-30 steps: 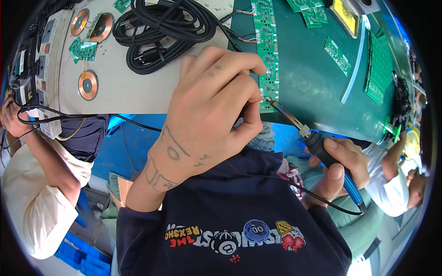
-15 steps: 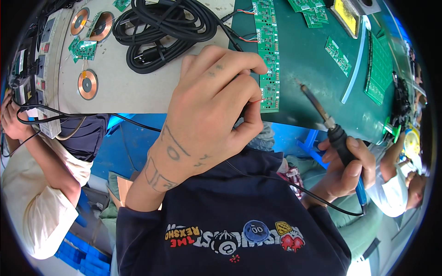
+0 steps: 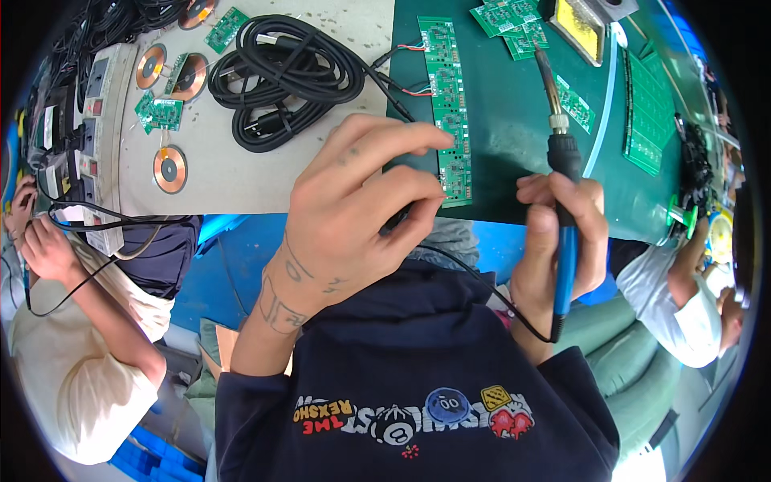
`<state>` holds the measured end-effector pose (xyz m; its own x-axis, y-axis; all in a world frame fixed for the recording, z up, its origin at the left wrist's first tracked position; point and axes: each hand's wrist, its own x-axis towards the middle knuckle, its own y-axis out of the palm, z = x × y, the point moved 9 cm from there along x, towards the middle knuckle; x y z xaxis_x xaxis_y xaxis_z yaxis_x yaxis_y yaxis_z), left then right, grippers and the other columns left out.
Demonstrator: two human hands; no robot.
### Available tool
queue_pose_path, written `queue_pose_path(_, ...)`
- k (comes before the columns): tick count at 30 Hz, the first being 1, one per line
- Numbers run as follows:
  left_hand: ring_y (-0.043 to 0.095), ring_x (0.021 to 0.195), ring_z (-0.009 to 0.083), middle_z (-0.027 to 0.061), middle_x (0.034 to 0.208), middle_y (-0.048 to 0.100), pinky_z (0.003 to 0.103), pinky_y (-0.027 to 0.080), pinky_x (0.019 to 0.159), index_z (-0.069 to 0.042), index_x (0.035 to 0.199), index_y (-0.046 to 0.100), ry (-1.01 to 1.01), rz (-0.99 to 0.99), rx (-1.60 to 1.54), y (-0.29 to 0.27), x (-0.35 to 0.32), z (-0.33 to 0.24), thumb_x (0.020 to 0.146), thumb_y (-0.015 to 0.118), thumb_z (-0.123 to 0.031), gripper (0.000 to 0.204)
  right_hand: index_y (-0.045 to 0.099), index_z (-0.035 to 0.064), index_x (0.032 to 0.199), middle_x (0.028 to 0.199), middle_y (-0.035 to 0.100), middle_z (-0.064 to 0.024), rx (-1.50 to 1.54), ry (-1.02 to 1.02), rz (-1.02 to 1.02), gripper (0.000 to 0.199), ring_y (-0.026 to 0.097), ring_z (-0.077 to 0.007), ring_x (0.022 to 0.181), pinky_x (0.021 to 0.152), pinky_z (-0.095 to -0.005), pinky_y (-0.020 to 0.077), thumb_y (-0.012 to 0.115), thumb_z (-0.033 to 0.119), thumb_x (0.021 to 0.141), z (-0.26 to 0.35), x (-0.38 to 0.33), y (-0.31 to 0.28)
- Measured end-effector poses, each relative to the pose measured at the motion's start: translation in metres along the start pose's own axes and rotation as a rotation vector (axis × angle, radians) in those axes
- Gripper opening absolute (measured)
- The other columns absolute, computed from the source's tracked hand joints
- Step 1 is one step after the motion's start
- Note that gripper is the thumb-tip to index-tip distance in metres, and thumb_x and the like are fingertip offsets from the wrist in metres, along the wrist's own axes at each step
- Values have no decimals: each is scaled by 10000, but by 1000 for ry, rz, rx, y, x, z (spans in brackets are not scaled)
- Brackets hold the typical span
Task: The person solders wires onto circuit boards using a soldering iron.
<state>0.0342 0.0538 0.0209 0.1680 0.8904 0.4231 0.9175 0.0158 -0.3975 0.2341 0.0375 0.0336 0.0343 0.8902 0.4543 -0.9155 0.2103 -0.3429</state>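
Note:
My left hand (image 3: 353,197) is closed in a pinch at the left edge of a long green circuit board strip (image 3: 451,108). Something dark, seemingly a black cable, shows under its curled fingers; the fingertips hide the cable's end. Higher on that edge, two black cables join the strip by thin red, white and dark wires (image 3: 415,48). My right hand (image 3: 562,233) grips a soldering iron (image 3: 564,161) by its blue and black handle. The iron's tip points away from me, apart from the strip, toward small green boards.
A coiled black cable bundle (image 3: 281,72) lies left of the strip, near copper coils (image 3: 170,169) and small boards. Far right are a yellow sponge in a holder (image 3: 580,32), a pale strip (image 3: 602,132) and green panels (image 3: 646,120). Co-workers sit at both sides.
The soldering iron has swung from slanting left to nearly upright, its tip now farther from me. My left hand stays by the strip; the red wire seen at its fingertips no longer shows.

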Motion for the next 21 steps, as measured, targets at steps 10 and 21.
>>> queue_pose_path(10,621,956,248,43,1155,709,351,525,849,-37,866,724,162,90,54,10,-9,-5,713,784,29,177,742,49,1087,949,777,-74,-224,-190,124,398,652,-213,782,914,-387,519,899,-22,729,13,-10,25)
queue_pose_path(21,629,1045,253,60,1142,760,363,548,896,-59,829,740,4,126,86,6,4,-10,700,800,36,171,623,95,1234,1065,793,-101,-222,-77,246,607,600,-249,1031,901,-364,514,895,-62,715,6,-12,31)
